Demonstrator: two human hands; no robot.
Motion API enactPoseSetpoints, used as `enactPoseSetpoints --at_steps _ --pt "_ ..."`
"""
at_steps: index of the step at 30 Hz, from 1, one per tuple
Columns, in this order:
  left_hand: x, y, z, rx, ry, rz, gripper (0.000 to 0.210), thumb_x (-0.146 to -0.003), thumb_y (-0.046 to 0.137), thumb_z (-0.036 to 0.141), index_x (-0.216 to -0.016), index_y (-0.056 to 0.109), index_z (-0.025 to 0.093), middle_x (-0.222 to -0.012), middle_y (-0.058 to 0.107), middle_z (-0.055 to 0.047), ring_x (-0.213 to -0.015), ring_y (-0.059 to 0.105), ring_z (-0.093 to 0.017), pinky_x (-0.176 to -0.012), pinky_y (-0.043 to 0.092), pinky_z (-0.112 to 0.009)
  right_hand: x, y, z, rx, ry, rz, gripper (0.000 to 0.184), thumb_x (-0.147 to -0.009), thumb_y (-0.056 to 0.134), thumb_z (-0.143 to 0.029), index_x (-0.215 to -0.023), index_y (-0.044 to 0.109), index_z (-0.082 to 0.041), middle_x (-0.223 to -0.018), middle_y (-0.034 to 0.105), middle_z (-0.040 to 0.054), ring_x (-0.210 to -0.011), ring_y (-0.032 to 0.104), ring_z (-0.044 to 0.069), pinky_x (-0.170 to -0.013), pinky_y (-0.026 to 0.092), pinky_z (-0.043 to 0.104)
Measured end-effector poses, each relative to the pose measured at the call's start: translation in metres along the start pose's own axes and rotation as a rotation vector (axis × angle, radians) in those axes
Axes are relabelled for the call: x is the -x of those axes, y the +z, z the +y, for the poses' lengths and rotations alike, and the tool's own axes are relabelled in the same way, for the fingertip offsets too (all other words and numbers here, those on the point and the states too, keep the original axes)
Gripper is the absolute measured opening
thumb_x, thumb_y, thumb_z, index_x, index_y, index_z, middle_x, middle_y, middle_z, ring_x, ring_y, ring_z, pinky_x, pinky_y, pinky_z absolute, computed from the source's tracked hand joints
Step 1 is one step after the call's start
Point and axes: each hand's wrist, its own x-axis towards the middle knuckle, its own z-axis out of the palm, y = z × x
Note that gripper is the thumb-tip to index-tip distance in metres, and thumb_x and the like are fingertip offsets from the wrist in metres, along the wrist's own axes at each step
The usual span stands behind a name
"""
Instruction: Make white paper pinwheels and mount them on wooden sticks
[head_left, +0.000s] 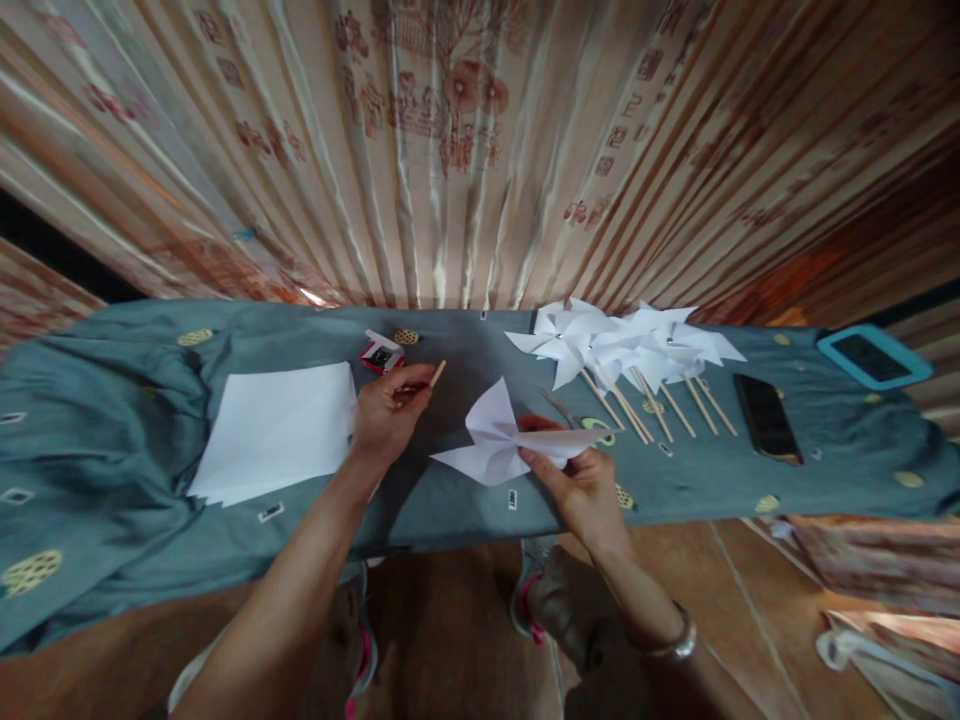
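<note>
From my end: left hand (390,415) closed, thumb and fingers pinching a short length of pale wooden stick (438,375), tip poking out past the fingertips; the rest of it is hidden, so can't tell its length. Right hand (589,485) closed on a white paper pinwheel (491,450), thumb near its middle, probably to keep the folded points from springing open. Pinwheel is held over the table's front half, between the hands, stick and paper apart.

Paper stack (277,430) lies flat by the left arm, edges slightly fanned, likely for easy pick-up. Small red box (382,354), pale flap up, dark contents too small to read, sits just beyond the left hand, within reach I'd say. Pinwheels on sticks (626,345) are bunched at the back right, heads overlapping, sticks angled to the front, presumably parked out of the way. Scissors (598,431) with green handles lie partly behind the held paper.

Materials: crisp matte paper, curled blades, sharp points; smooth straight wood; soft, rumpled grey-green cloth (450,515) with yellow prints. Glossy dark phone (769,418) and blue-framed tablet (874,357) far right. Pleated, shiny printed curtain (480,200) behind.
</note>
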Motion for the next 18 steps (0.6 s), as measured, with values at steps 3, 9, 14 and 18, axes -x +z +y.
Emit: enactPoseSetpoints --at_steps 3,9,14,18 --pt "0.001 0.004 0.009 0.239 -0.085 0.068 0.022 -0.064 0.076 0.024 -0.086 0.076 0.018 -0.082 0.074 -0.001 -0.071 0.067 -0.015 -0.071 0.055 -0.029 0.002 0.000 -0.002 0.005 -0.021 0.006 0.023 -0.071 0.076 -0.035 -0.089 0.077 -0.021 -0.105 0.076 0.0067 -0.093 0.070 0.025 -0.083 0.056 0.038" --pt "0.000 -0.011 0.026 0.496 -0.170 0.139 0.021 -0.058 0.078 0.017 -0.079 0.076 0.019 -0.079 0.073 0.000 -0.061 0.060 -0.007 -0.055 0.045 -0.018 0.005 -0.005 -0.004 0.015 -0.021 0.028 0.029 -0.070 0.078 -0.041 -0.091 0.077 -0.021 -0.099 0.077 0.0064 -0.090 0.070 0.025 -0.084 0.056 0.040" --pt "0.009 -0.022 0.053 0.570 -0.096 0.134 0.019 -0.059 0.081 0.015 -0.076 0.076 0.020 -0.070 0.070 0.002 -0.058 0.057 -0.005 -0.048 0.039 -0.015 0.009 -0.011 -0.008 0.049 -0.109 0.037 0.022 -0.074 0.076 -0.038 -0.089 0.076 -0.022 -0.105 0.075 0.0070 -0.096 0.069 0.026 -0.087 0.055 0.043" --pt "0.038 -0.009 0.059 0.537 -0.312 -0.036 0.022 -0.057 0.085 0.019 -0.078 0.076 0.019 -0.071 0.072 0.000 -0.057 0.060 -0.008 -0.051 0.047 -0.019 0.026 -0.010 -0.020 0.108 -0.370 -0.013 0.016 -0.081 0.069 -0.033 -0.093 0.072 -0.022 -0.113 0.071 0.0095 -0.107 0.065 0.027 -0.093 0.053 0.045"
